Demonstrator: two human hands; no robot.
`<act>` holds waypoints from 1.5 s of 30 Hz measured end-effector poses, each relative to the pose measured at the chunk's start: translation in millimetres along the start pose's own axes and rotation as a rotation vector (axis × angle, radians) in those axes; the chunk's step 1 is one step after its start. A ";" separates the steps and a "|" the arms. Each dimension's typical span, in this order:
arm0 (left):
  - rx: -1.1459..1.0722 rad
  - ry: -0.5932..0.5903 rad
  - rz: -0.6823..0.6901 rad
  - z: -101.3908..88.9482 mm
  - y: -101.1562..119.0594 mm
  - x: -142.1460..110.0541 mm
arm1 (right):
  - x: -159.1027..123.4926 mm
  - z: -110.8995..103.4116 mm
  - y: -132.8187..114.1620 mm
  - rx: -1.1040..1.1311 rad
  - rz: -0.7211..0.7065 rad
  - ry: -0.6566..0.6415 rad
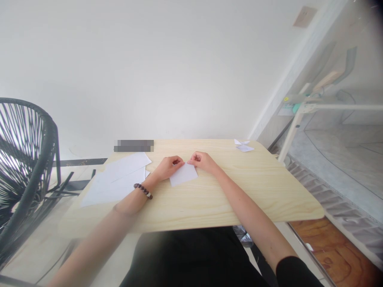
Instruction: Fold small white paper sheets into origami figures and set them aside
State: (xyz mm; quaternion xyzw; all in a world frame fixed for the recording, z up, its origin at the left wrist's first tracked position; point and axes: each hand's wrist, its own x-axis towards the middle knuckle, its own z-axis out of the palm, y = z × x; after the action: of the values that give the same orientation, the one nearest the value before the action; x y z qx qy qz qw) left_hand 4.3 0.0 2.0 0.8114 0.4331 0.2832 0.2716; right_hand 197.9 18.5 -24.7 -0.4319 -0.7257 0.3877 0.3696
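A small white sheet of paper (184, 175) is held by its far edge over the middle of the table, tilted a little. My left hand (170, 167) pinches its upper left part between thumb and curled fingers; a dark beaded bracelet (143, 191) circles that wrist. At the upper right corner my right hand (203, 161) pinches the paper with thumb and fingertips. The far edge between the two hands is partly hidden by the fingers.
Larger white sheets (116, 181) lie at the table's left. Small folded paper pieces (243, 146) rest at the far right corner of the wooden table (269, 191). A woven black chair (26, 159) stands left; a white wall is behind.
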 end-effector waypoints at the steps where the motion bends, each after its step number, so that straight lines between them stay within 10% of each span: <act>1: -0.002 0.000 0.000 0.0 -0.1 0.0 | 0.4 -0.3 0.6 0.012 0.006 0.006; 45: 0.039 0.016 0.021 -0.3 -1.0 -0.6 | 1.8 -13.0 3.3 -0.321 -0.086 0.152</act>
State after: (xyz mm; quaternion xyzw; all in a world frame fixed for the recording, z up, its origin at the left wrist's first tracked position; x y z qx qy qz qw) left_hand 3.3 0.0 1.4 0.8186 0.4323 0.2842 0.2494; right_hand 209.8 24.4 -21.7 -0.4820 -0.7659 0.2173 0.3658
